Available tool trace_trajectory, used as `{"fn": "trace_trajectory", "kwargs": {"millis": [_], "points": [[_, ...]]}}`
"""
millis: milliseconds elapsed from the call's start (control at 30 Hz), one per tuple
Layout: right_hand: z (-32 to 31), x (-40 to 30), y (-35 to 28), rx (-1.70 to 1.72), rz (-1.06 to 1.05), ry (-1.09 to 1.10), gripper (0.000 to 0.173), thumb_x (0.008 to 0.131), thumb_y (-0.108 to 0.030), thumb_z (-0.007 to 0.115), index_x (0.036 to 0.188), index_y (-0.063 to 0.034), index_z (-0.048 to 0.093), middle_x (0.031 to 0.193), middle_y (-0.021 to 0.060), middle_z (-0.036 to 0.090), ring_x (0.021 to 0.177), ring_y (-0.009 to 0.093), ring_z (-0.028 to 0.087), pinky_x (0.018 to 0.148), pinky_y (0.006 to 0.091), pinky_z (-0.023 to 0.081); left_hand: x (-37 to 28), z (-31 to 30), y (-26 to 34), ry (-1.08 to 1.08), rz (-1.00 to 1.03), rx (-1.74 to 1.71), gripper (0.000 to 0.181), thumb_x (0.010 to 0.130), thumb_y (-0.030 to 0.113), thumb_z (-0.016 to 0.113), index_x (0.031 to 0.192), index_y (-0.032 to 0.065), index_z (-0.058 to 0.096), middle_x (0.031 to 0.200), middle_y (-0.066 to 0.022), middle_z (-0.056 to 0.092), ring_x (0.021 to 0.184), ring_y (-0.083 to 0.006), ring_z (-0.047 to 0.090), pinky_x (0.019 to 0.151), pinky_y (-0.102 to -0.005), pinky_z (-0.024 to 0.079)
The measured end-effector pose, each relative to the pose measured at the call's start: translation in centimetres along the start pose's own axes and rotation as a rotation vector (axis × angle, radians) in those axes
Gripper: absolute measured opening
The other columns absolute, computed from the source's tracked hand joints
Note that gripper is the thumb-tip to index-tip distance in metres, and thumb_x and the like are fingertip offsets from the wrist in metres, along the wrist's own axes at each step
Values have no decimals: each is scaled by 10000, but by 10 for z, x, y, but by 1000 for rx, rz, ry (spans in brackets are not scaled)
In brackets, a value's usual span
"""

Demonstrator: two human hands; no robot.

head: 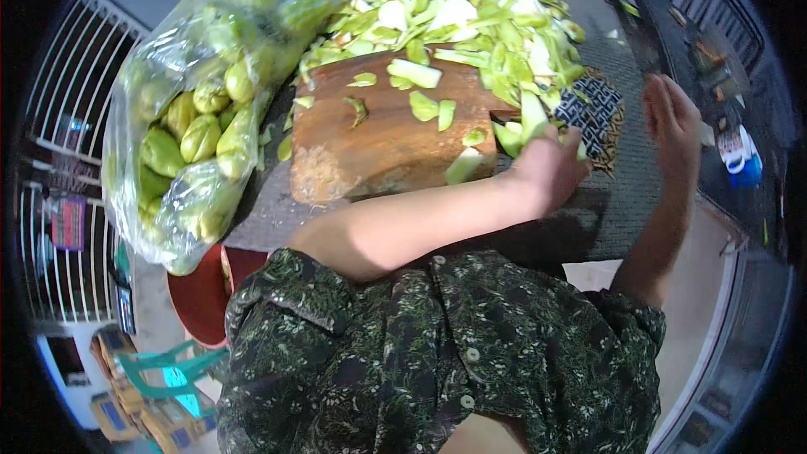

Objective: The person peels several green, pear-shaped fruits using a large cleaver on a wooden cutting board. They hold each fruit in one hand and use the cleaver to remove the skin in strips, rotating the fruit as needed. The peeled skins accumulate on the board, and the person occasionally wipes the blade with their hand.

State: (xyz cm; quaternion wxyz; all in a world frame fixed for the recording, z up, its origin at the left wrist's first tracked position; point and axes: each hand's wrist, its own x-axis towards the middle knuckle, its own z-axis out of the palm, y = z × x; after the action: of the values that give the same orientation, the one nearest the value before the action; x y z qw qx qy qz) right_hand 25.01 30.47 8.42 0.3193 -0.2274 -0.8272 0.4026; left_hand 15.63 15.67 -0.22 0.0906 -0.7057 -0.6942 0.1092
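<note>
My left hand (550,170) reaches across to the right edge of the wooden cutting board (391,151) and is closed around pale green chayote pieces (533,115). Part of what it grips is hidden by the fingers. My right hand (672,110) is raised past the right side of the table, apart from the board, and nothing shows in it. Several cut pieces and peel scraps (423,106) lie on the board. Behind it spreads a large heap of sliced chayote and peel (454,16). A clear plastic bag (170,57) holds several whole chayotes (200,137) at the left.
All this stands on a dark textured table (277,214). A patterned mat (589,107) lies right of the board. Below the bag is a red plastic container (198,296), with a teal plastic chair (170,369) nearby. A white mug (734,154) stands at the far right.
</note>
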Motion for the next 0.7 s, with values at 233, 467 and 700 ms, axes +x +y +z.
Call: {"fn": "trace_trajectory", "kwargs": {"millis": [233, 467, 700], "points": [[18, -45, 1, -167, -277, -136, 257, 874, -269, 639, 791, -34, 573, 630, 1, 506, 559, 122, 496, 504, 270, 380, -82, -12, -23, 185, -48, -692, 467, 689, 197, 700, 1146, 225, 604, 1247, -156, 497, 1083, -331, 549, 878, -408, 504], [91, -100, -14, -398, -418, -632, 406, 747, -468, 697, 727, -81, 572, 681, 84, 624, 657, 288, 626, 583, 394, 473, -284, -28, -88, 317, -467, -1426, 588, 615, 117, 780, 1170, 102, 588, 1306, -135, 493, 1212, -267, 465, 1009, -382, 377], [111, -94, -31, -587, -295, -760, 434, 811, -520, 603, 773, -88, 609, 691, 110, 633, 692, 305, 641, 610, 412, 485, -383, -14, -91, 837, -1083, -1242, 639, 607, 127, 668, 1219, 7, 530, 1284, -146, 507, 1224, -272, 460, 1058, -374, 319]]}}
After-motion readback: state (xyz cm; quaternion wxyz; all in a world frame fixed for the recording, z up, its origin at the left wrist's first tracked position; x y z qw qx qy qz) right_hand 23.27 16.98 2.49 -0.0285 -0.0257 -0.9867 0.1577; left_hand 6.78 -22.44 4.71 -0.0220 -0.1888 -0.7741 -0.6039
